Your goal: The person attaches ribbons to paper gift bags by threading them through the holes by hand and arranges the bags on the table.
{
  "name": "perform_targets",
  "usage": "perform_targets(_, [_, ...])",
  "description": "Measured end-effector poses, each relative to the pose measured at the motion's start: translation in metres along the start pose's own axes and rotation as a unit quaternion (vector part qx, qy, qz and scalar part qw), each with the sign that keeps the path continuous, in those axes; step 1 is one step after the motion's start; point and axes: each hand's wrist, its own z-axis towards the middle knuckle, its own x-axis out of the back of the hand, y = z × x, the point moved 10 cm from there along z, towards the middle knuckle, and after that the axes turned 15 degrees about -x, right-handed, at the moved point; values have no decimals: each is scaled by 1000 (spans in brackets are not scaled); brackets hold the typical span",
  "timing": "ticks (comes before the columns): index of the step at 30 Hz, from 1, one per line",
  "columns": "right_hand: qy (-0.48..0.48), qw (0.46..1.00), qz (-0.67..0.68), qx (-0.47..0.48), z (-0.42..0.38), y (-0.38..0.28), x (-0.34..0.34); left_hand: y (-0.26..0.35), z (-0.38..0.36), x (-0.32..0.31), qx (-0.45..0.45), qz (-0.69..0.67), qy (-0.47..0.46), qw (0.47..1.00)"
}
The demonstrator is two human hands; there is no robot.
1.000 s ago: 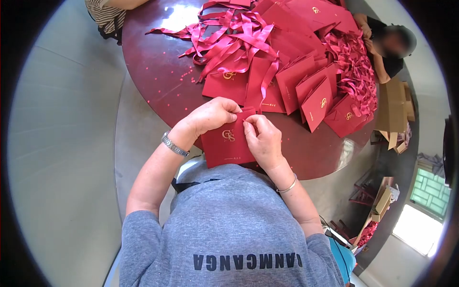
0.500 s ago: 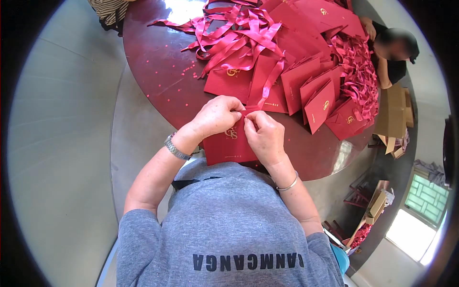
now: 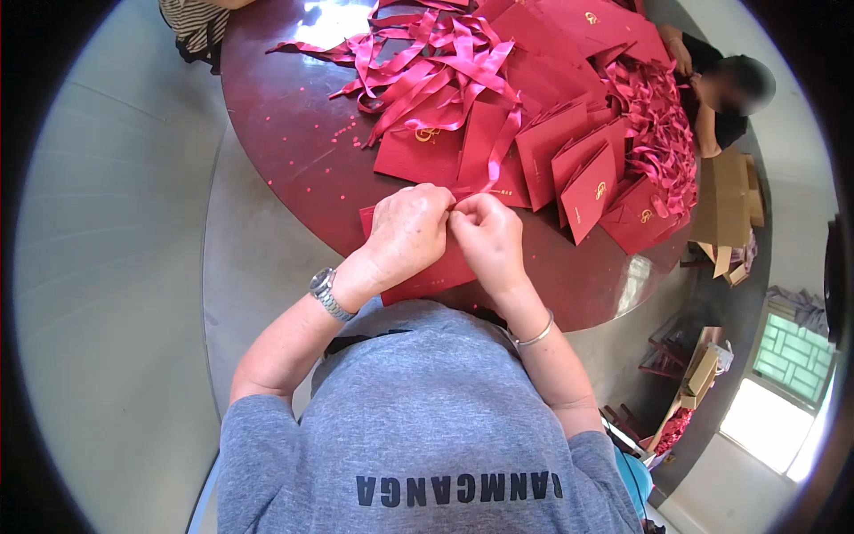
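Note:
A red paper gift bag (image 3: 436, 274) lies at the table's near edge against my shirt, mostly covered by my hands and tilted. My left hand (image 3: 409, 230) is closed at the bag's upper edge, its back turned up and its fingertips largely hidden. Right beside it, my right hand (image 3: 487, 238) is closed in a pinch, thumb and forefinger meeting the left fingertips. A shiny red ribbon (image 3: 504, 147) runs down from the pile to the pinching fingers. What exactly lies between the fingertips is too small to see clearly.
Several red gift bags (image 3: 587, 191) lie beyond my hands on the round dark table (image 3: 267, 98). Loose ribbons (image 3: 436, 67) lie at the far left, and a ribbon heap (image 3: 658, 133) on the right. A co-worker (image 3: 712, 98) sits at the far right, near cardboard boxes (image 3: 721, 200).
My left hand has rolled over the bag, covering its gold logo, and the bag has tilted. Both hands stay close together; the view has shifted slightly.

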Motion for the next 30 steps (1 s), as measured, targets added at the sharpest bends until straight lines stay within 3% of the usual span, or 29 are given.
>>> perform_targets(1, [-2, 1000, 0, 0, 2, 1, -1, 0, -1, 1, 2, 0, 0, 1000])
perform_targets(3, [-73, 979, 162, -97, 8, 19, -10, 7, -1, 3, -30, 53, -16, 998])
perform_targets(6, [-97, 982, 145, -70, 8, 8, -9, 19, -1, 6, -72, 86, -4, 994])
perform_targets(10, [-125, 985, 117, -33, 7, 0, -12, 20, -5, 9, -59, 77, 0, 995])
perform_targets(13, [-59, 997, 0, 40, -7, -18, -3, 27, -4, 10, -66, 118, -3, 991])
perform_targets(15, [39, 975, -137, 169, -22, -39, 1, 24, -4, 11, -40, 117, -21, 992])
perform_targets(16, [39, 975, -135, 170, -21, -39, 1, 24, -3, 14, -40, 119, -20, 992])
perform_targets(18, [-34, 996, -18, 78, -10, -20, 0, 20, -4, 18, -28, -39, -3, 999])
perform_targets(21, [-83, 995, 12, 58, -10, -18, -1, 8, 0, 17, 19, -99, -63, 993])
perform_targets(26, [12, 992, -38, 119, -27, -19, -1, 2, -4, 13, 34, -90, -73, 993])
perform_targets(30, [30, 993, -16, 117, -32, -13, -5, 2, -9, 11, 22, -152, -53, 987])
